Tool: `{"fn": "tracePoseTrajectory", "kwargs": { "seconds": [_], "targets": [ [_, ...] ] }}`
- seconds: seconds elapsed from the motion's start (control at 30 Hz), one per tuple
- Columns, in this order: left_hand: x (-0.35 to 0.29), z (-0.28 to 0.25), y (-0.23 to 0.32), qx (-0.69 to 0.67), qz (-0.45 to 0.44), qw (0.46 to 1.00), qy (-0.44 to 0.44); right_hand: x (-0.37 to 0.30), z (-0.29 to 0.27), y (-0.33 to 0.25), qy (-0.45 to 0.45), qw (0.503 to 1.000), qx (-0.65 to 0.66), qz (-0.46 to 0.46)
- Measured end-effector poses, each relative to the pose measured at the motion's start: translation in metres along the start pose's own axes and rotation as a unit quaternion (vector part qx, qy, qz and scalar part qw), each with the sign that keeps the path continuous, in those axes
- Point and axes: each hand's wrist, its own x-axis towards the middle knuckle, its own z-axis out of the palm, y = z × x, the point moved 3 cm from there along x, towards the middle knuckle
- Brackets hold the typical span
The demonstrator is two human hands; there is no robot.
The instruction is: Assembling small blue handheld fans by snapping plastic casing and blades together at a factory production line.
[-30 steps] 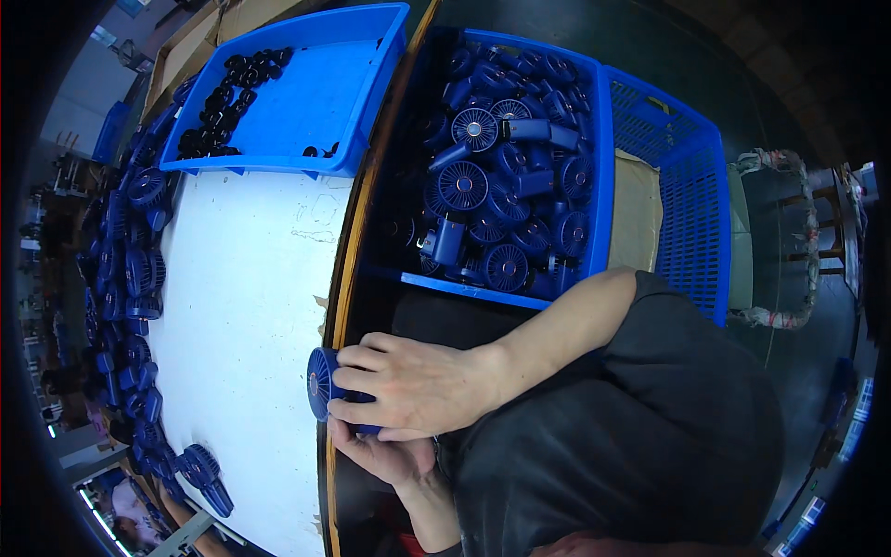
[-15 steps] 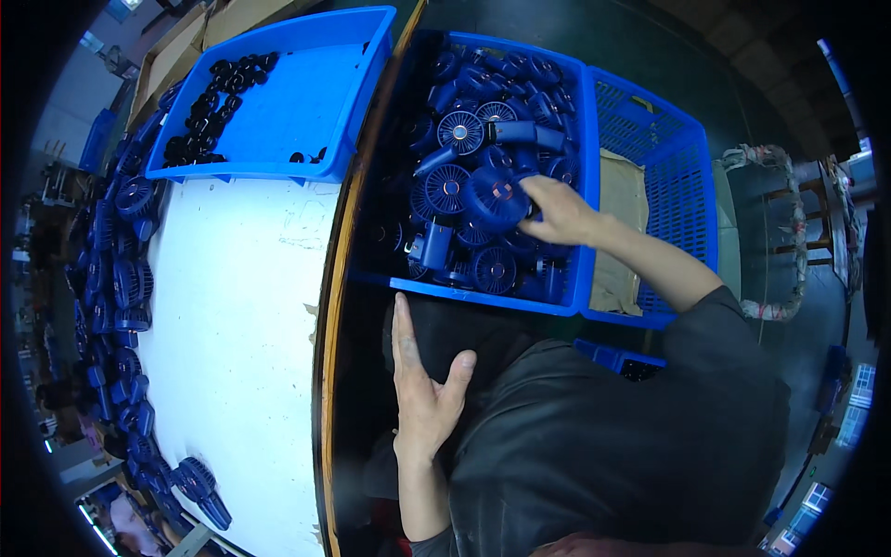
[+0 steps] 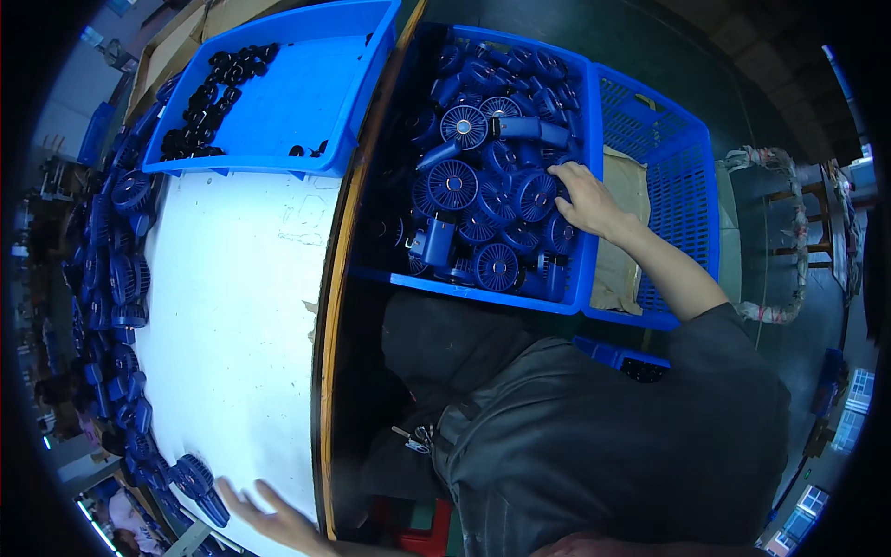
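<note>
My right hand (image 3: 591, 202) is over the right side of a blue crate (image 3: 588, 260) full of dark blue handheld fans. Its fingertips meet the rim of one round fan (image 3: 536, 195) lying on the pile; thumb and fingers are apart, with no fan lifted. Low on the left, my left hand (image 3: 271, 516) reaches over the white tabletop (image 3: 241, 371), fingers spread and slightly blurred. It holds nothing. Just beside its fingertips lies a single dark blue handheld fan (image 3: 198, 483), handle pointing toward the table's near edge.
A blue tray (image 3: 297, 84) with small black parts stands at the table's far end. More fans (image 3: 125, 278) are heaped along the table's left side. Right of the full crate is another blue crate (image 3: 682, 195) holding brown cardboard (image 3: 620, 232). The table has a wooden edge (image 3: 332, 371).
The fan in my right hand has been set down on the pile, and that hand has moved slightly right. My left hand has swung from before the crate down-left over the table.
</note>
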Motion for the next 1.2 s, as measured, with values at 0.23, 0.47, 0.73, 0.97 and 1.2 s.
{"fn": "tracePoseTrajectory", "kwargs": {
  "seconds": [0.23, 0.47, 0.73, 0.97, 1.2],
  "targets": [
    [0.048, -0.024, -0.210, 0.358, -0.120, 0.925, 0.035, 0.005, -0.002, 0.027, -0.025, 0.997, -0.026, 0.073],
    [0.077, -0.015, -0.277, 0.195, -0.144, 0.970, 0.012, 0.021, -0.033, 0.032, 0.169, 0.978, 0.113, 0.055],
    [0.093, -0.029, -0.253, 0.304, -0.143, 0.941, -0.031, -0.030, 0.020, -0.153, -0.107, 0.915, 0.365, -0.133],
    [0.091, -0.018, -0.215, 0.141, -0.087, 0.986, -0.028, -0.062, 0.045, -0.249, -0.267, 0.809, 0.463, -0.245],
    [-0.030, 0.026, -0.012, -0.528, -0.204, 0.824, 0.008, -0.073, 0.045, -0.325, -0.325, 0.717, 0.542, -0.292]
  ]
}}
